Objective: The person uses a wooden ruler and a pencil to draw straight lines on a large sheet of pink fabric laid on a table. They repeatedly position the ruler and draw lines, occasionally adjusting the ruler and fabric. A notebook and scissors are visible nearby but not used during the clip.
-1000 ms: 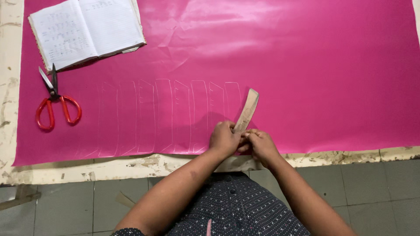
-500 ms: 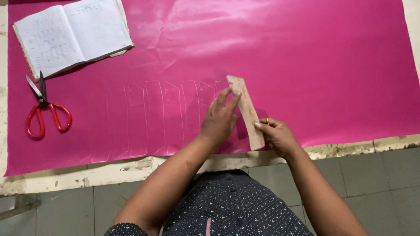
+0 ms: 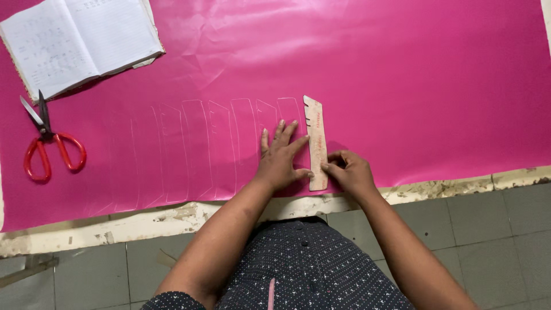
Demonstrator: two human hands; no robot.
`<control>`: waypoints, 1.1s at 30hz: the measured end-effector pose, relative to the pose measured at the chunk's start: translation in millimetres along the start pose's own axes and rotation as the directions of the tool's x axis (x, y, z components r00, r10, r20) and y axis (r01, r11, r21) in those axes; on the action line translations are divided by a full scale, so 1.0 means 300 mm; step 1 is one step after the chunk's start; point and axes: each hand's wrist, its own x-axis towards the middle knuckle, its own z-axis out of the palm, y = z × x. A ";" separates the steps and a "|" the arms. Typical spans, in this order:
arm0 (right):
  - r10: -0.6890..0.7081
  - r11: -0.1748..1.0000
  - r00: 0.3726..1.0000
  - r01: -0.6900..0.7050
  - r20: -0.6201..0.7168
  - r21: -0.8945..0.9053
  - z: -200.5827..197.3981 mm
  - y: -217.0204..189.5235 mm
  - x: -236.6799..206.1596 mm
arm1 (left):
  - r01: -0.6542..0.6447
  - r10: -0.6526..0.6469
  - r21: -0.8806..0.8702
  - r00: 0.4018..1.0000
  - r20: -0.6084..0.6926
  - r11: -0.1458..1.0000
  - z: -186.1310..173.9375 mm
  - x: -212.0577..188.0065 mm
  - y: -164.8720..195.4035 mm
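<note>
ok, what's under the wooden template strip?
The wooden template strip lies flat on the pink sheet, right of the traced outlines. The left hand and right hand press on it. Any marks beneath it are hidden.

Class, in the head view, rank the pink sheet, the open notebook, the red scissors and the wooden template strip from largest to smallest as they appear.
1. pink sheet
2. open notebook
3. red scissors and wooden template strip: similar length, too close to rank.

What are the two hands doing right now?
Left hand: open, fingers spread flat on the pink sheet beside the wooden template.
Right hand: fingers curled, pressing the template's lower end.
</note>
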 end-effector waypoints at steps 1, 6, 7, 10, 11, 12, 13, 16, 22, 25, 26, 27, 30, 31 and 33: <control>-0.038 0.999 0.999 0.039 -0.004 0.016 0.000 0.006 -0.001 | 0.005 -0.005 0.007 1.000 0.011 1.000 0.001 0.001 0.000; -0.003 1.000 1.000 0.003 0.023 0.013 -0.002 0.028 -0.002 | 0.012 -0.013 0.036 1.000 0.026 0.999 0.002 -0.002 0.003; -0.029 0.999 0.999 0.028 0.017 0.017 -0.003 0.028 -0.001 | 0.014 -0.015 0.039 0.999 0.029 0.999 0.002 -0.001 0.004; -0.065 0.998 0.998 0.065 0.014 0.028 -0.001 0.027 -0.003 | 0.018 -0.020 0.043 0.999 0.034 0.999 0.000 -0.006 0.006; -0.054 0.998 0.998 0.053 0.021 0.033 -0.003 0.022 -0.002 | 0.018 -0.019 0.041 0.999 0.029 0.999 -0.001 -0.005 0.007; -0.040 0.999 0.999 0.039 0.028 0.037 -0.004 0.017 -0.005 | 0.018 -0.019 0.038 0.999 0.026 0.999 -0.001 -0.006 0.009; -0.036 0.999 0.999 0.035 0.027 0.022 -0.006 0.011 -0.009 | 0.015 -0.016 0.034 1.000 0.023 0.999 -0.002 -0.007 0.009; -0.013 1.000 0.999 0.013 0.034 -0.012 -0.014 -0.010 -0.015 | 0.003 -0.003 0.028 1.000 0.017 1.000 -0.005 -0.008 0.009; -0.041 0.999 0.998 0.041 0.046 -0.015 -0.020 -0.020 -0.019 | 0.001 -0.002 0.051 1.000 0.021 0.999 -0.009 -0.009 0.010; -0.071 0.997 0.996 0.070 0.047 0.013 -0.018 -0.008 -0.019 | -0.008 0.007 0.061 1.000 0.013 0.998 -0.009 -0.011 0.012; -0.061 0.998 0.997 0.061 0.050 0.006 -0.017 -0.004 -0.018 | -0.007 0.005 0.064 1.000 0.018 0.998 -0.009 -0.012 0.012; -0.052 0.999 0.997 0.052 0.053 0.000 -0.016 0.001 -0.017 | -0.005 0.003 0.069 1.000 0.021 0.998 -0.008 -0.011 0.012; -0.097 0.995 0.994 0.097 0.055 0.004 -0.016 0.009 -0.016 | 0.005 -0.007 0.048 0.999 0.042 0.999 -0.005 -0.013 0.009; -0.106 0.994 0.993 0.107 0.049 0.000 -0.016 0.011 -0.015 | 0.000 -0.001 0.041 1.000 0.024 0.999 -0.004 -0.011 0.009; -0.125 0.992 0.991 0.125 0.038 -0.007 -0.015 0.011 -0.015 | -0.009 0.010 0.027 1.000 -0.010 1.000 0.000 -0.010 0.007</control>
